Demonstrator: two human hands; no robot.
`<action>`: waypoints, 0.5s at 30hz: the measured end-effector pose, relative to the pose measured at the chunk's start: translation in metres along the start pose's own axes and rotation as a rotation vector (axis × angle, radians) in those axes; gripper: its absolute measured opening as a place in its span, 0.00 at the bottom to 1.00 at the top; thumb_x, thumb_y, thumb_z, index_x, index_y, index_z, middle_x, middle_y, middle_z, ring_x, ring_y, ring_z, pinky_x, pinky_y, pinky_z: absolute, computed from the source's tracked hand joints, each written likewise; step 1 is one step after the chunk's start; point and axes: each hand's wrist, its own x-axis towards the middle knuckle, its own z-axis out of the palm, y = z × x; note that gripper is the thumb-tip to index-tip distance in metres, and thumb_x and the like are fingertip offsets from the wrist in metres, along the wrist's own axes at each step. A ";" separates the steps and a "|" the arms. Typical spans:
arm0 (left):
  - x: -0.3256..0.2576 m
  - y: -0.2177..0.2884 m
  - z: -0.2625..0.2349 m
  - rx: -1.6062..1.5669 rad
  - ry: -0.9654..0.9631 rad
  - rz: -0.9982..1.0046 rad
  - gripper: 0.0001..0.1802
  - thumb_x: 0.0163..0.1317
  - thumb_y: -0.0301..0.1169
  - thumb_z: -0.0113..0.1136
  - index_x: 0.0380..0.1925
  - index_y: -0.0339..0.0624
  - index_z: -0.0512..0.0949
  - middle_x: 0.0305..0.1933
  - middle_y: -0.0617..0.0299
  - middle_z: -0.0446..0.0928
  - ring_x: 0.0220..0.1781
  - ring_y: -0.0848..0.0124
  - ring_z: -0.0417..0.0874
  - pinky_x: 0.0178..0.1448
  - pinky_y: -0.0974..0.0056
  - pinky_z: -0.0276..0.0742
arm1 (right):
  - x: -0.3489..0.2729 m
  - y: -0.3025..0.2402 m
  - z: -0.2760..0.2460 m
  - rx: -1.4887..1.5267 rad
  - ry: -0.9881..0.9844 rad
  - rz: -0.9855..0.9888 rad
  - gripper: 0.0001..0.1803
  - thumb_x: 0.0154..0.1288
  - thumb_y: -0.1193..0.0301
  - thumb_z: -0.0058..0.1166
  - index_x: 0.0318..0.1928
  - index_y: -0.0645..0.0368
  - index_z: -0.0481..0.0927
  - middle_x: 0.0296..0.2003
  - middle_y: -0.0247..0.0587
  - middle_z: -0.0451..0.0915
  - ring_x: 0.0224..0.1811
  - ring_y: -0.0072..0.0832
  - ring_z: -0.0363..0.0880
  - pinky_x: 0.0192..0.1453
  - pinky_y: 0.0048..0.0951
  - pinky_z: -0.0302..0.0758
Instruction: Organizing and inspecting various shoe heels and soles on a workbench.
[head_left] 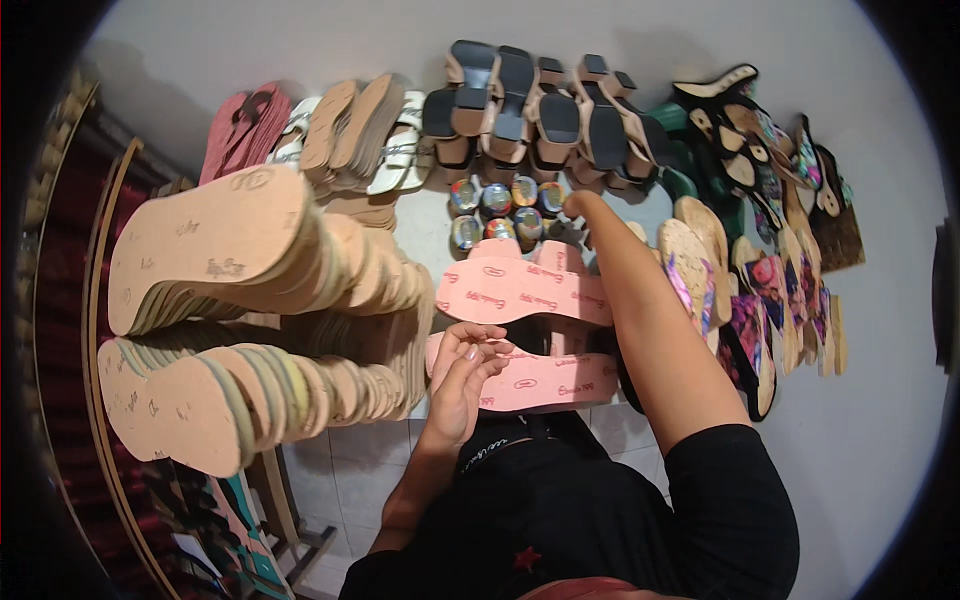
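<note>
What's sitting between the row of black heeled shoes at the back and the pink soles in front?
A cluster of small round colourful pads, seen in the head view, between the black heeled shoes and the pink soles.

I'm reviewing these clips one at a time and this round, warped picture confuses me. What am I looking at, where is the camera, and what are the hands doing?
This is one wide fisheye view from a camera worn on a person's head, looking down, so edges bend. No machine: two bare hands. The left hand touches the edge of a pink shoe sole, with a second pink sole just beyond it. The right hand reaches further out, to a cluster of small round colourful pieces; whether its grip is closed is hard to tell. Stacks of tan soles lie at left, dark heeled sandals at the back, patterned soles at right.
</note>
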 end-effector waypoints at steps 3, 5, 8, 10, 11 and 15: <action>0.010 -0.012 0.060 -0.026 -0.181 -0.120 0.09 0.62 0.33 0.41 0.35 0.40 0.65 0.39 0.55 0.69 0.44 0.64 0.72 0.47 0.63 0.68 | 0.060 0.125 -0.078 -0.251 0.082 0.062 0.22 0.63 0.64 0.36 0.49 0.66 0.72 0.42 0.53 0.76 0.42 0.42 0.77 0.42 0.47 0.74; 0.010 -0.021 0.050 -0.040 -0.252 -0.066 0.08 0.61 0.34 0.42 0.30 0.41 0.64 0.34 0.58 0.68 0.41 0.65 0.71 0.45 0.64 0.67 | 0.032 0.040 -0.049 -0.319 0.139 -0.105 0.25 0.64 0.56 0.36 0.44 0.66 0.76 0.41 0.50 0.77 0.36 0.42 0.79 0.37 0.45 0.76; -0.005 -0.032 0.090 -0.041 -0.409 -0.081 0.16 0.60 0.36 0.43 0.15 0.44 0.60 0.19 0.64 0.61 0.31 0.67 0.68 0.38 0.66 0.64 | -0.068 0.013 -0.063 -0.793 0.270 -0.524 0.19 0.60 0.62 0.41 0.39 0.62 0.80 0.39 0.49 0.79 0.40 0.43 0.78 0.42 0.40 0.75; -0.013 -0.044 0.105 -0.046 -0.616 -0.073 0.19 0.61 0.37 0.44 0.12 0.44 0.59 0.15 0.65 0.59 0.27 0.69 0.67 0.36 0.67 0.63 | -0.148 0.010 -0.053 -0.721 0.380 -0.580 0.19 0.59 0.60 0.44 0.36 0.62 0.80 0.37 0.50 0.79 0.41 0.45 0.77 0.45 0.40 0.73; -0.019 -0.054 0.120 -0.050 -0.683 -0.063 0.22 0.61 0.38 0.45 0.10 0.44 0.58 0.12 0.66 0.57 0.21 0.72 0.65 0.29 0.68 0.61 | -0.189 0.025 -0.053 -0.668 0.413 -0.602 0.18 0.59 0.61 0.45 0.37 0.63 0.79 0.37 0.52 0.78 0.42 0.46 0.77 0.45 0.40 0.73; -0.038 -0.107 0.178 0.020 -1.062 -0.219 0.23 0.63 0.40 0.45 0.11 0.40 0.65 0.11 0.64 0.61 0.15 0.75 0.59 0.21 0.69 0.51 | -0.323 0.137 -0.037 -0.216 0.587 -0.814 0.18 0.57 0.63 0.48 0.41 0.67 0.73 0.37 0.57 0.76 0.43 0.48 0.74 0.47 0.40 0.70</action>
